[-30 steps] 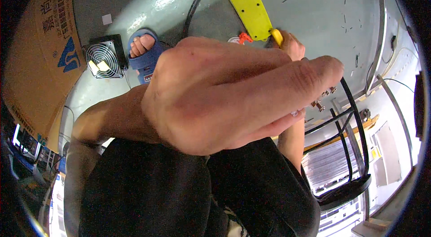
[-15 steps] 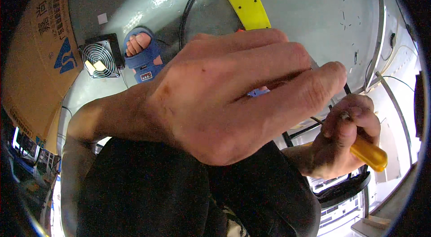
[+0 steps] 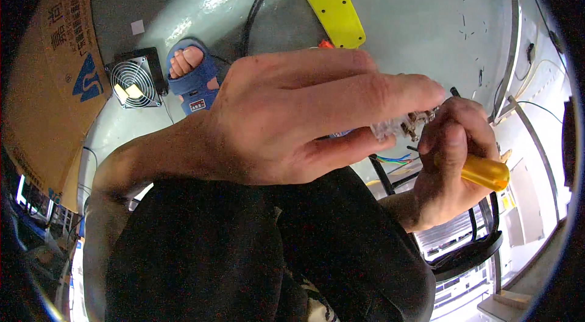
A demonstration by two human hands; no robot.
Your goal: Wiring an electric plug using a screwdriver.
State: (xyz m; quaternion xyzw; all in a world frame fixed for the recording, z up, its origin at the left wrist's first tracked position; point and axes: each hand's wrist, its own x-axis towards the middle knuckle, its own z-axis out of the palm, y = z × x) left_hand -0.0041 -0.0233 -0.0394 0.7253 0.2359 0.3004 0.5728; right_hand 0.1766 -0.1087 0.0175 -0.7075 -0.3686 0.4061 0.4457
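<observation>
Large in the middle, my left hand (image 3: pixel 298 115) pinches a small clear plastic electrical fitting with brass-coloured metal parts (image 3: pixel 417 124) between thumb and fingers. Part of that fitting is hidden behind my fingers. To its right my right hand (image 3: pixel 454 145) is closed round a tool with a translucent yellow handle (image 3: pixel 485 173), which looks like a screwdriver. Its tip does not show clearly. The fingers of my right hand are close beside the metal parts; whether they touch cannot be told. Just below the fitting show thin coloured wires (image 3: pixel 395 159) in blue, green and yellow.
A long yellow panel with screws (image 3: pixel 326 2) lies on the grey floor beside a black cable (image 3: pixel 259 11). At the left are a fan (image 3: pixel 135 81), a foot in a blue sandal (image 3: pixel 194 75) and a cardboard box (image 3: pixel 52 109). Dark scraps (image 3: pixel 466 32) lie at upper right.
My left hand has tilted and its fingers have shifted, so the clear fitting with metal parts now shows. My right hand has moved up and left toward it with the yellow-handled tool.
</observation>
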